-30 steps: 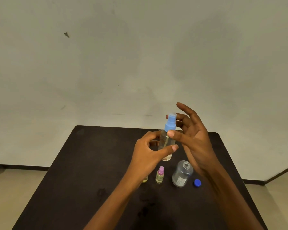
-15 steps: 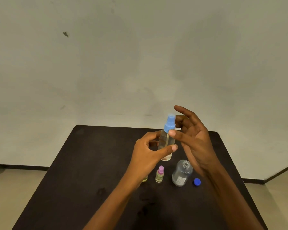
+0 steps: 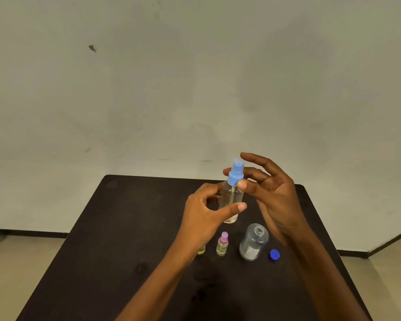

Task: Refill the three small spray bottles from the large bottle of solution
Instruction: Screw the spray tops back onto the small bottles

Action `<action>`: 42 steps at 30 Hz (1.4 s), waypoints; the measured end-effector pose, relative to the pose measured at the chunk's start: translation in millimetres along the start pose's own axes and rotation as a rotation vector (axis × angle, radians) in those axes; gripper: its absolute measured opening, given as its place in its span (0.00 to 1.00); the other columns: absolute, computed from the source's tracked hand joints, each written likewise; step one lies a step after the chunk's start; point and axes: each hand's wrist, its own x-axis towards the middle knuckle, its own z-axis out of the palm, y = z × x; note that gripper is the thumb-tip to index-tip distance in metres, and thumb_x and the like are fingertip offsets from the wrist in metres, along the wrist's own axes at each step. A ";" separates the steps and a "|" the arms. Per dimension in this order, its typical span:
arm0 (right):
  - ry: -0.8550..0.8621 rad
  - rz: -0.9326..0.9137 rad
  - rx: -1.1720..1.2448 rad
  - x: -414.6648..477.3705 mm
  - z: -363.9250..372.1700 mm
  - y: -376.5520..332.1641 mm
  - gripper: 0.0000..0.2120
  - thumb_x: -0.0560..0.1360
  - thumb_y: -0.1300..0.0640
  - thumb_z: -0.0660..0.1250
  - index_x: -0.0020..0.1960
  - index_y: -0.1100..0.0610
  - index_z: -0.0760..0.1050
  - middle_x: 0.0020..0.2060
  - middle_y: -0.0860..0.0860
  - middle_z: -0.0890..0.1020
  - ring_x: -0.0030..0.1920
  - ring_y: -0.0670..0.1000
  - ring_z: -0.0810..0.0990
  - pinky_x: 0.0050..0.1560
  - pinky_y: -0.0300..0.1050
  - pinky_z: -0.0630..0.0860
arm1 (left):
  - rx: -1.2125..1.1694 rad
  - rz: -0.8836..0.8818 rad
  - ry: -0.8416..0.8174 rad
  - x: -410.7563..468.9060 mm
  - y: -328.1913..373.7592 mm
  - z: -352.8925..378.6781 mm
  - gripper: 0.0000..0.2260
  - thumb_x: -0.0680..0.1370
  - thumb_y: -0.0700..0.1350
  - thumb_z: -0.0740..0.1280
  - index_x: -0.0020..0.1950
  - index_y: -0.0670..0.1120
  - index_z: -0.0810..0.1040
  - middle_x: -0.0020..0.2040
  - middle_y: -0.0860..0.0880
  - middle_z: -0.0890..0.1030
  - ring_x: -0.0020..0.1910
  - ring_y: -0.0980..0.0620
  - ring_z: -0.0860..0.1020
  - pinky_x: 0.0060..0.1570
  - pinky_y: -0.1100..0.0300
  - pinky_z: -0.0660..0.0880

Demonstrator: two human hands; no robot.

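Note:
My left hand (image 3: 204, 214) grips the body of a clear spray bottle (image 3: 230, 198) with a light blue spray top (image 3: 236, 172), held upright above the dark table (image 3: 125, 239). My right hand (image 3: 273, 200) is at the blue top, thumb and fingers touching its collar. On the table stand a tiny bottle with a pink cap (image 3: 222, 243), another tiny yellowish bottle (image 3: 201, 250) mostly hidden behind my left wrist, and the large clear bottle (image 3: 254, 243), uncapped. Its dark blue cap (image 3: 274, 254) lies to its right.
The table stands against a plain white wall (image 3: 195, 89). Beige floor (image 3: 21, 262) shows on both sides, with a dark skirting line along the wall.
My right hand's fingers have shifted around the blue top, thumb staying on its collar. The bottle stays held in my left hand at nearly the same spot.

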 end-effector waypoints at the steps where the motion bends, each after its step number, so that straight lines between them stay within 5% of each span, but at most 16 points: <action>1: 0.012 -0.010 -0.017 -0.2 0.7 -1.0 0.23 0.63 0.55 0.72 0.57 0.51 0.73 0.46 0.50 0.85 0.50 0.54 0.83 0.48 0.41 0.78 | 0.013 0.006 0.012 0.2 -0.8 0.0 0.15 0.68 0.47 0.75 0.53 0.53 0.78 0.51 0.52 0.81 0.51 0.55 0.79 0.48 0.70 0.75; 10: 0.111 -0.095 -0.239 -1.9 6.9 -2.1 0.20 0.63 0.54 0.72 0.52 0.51 0.70 0.43 0.45 0.85 0.46 0.60 0.81 0.51 0.53 0.79 | 0.073 0.090 0.105 2.4 -5.5 0.9 0.16 0.66 0.47 0.75 0.53 0.47 0.81 0.46 0.54 0.80 0.47 0.58 0.78 0.45 0.74 0.73; 16: 0.179 -0.105 -0.291 -4.6 12.4 2.6 0.17 0.65 0.57 0.73 0.49 0.50 0.68 0.43 0.49 0.85 0.45 0.52 0.83 0.47 0.44 0.80 | 0.074 0.106 0.136 2.0 -7.4 1.5 0.17 0.66 0.47 0.75 0.55 0.49 0.81 0.46 0.54 0.80 0.48 0.57 0.78 0.46 0.72 0.74; 22: 0.247 -0.158 -0.319 -6.9 17.4 2.3 0.17 0.66 0.62 0.73 0.46 0.50 0.67 0.42 0.49 0.84 0.33 0.43 0.77 0.39 0.36 0.77 | 0.076 0.104 0.135 2.5 -7.9 1.2 0.18 0.67 0.47 0.75 0.56 0.48 0.80 0.48 0.54 0.79 0.49 0.56 0.78 0.47 0.72 0.74; 35: 0.281 -0.139 -0.324 -8.2 19.1 6.5 0.16 0.66 0.63 0.73 0.42 0.52 0.66 0.43 0.53 0.82 0.36 0.44 0.79 0.40 0.35 0.76 | 0.100 0.138 0.138 3.6 -13.1 0.0 0.20 0.67 0.47 0.75 0.57 0.45 0.80 0.50 0.52 0.79 0.50 0.57 0.78 0.48 0.71 0.75; 42: 0.271 -0.118 -0.295 -7.1 23.2 11.5 0.16 0.67 0.65 0.73 0.42 0.53 0.66 0.40 0.46 0.82 0.42 0.42 0.81 0.41 0.33 0.75 | 0.073 0.113 0.142 4.8 -19.4 -1.6 0.19 0.67 0.46 0.75 0.57 0.46 0.80 0.50 0.52 0.80 0.50 0.58 0.79 0.47 0.72 0.75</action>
